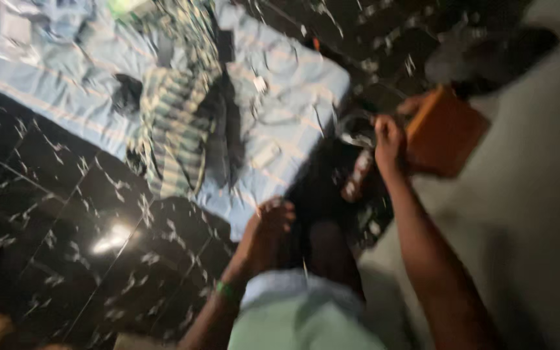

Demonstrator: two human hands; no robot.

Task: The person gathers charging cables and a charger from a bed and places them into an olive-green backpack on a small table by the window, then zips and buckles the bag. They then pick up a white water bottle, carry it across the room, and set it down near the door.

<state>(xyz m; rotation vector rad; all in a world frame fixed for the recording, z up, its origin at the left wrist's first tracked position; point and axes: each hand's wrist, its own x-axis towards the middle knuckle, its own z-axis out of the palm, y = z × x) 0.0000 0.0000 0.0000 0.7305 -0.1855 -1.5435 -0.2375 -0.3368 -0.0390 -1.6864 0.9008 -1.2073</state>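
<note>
The view is blurred by motion. My right hand (390, 139) is raised at the right and grips an orange-brown box (445, 129) by its left side. My left hand (268, 230) hangs lower near the middle with its fingers curled; whether it holds anything cannot be told. A green band (227, 290) circles my left wrist. My pale green clothing (299, 317) fills the bottom middle.
A light blue sheet or mat (293, 97) lies on the black marbled tile floor (66, 227), with a striped cloth (176, 123), dark items and small white objects scattered on it. A grey surface (533, 214) fills the right side. A dark shoe-like shape (494, 52) lies at upper right.
</note>
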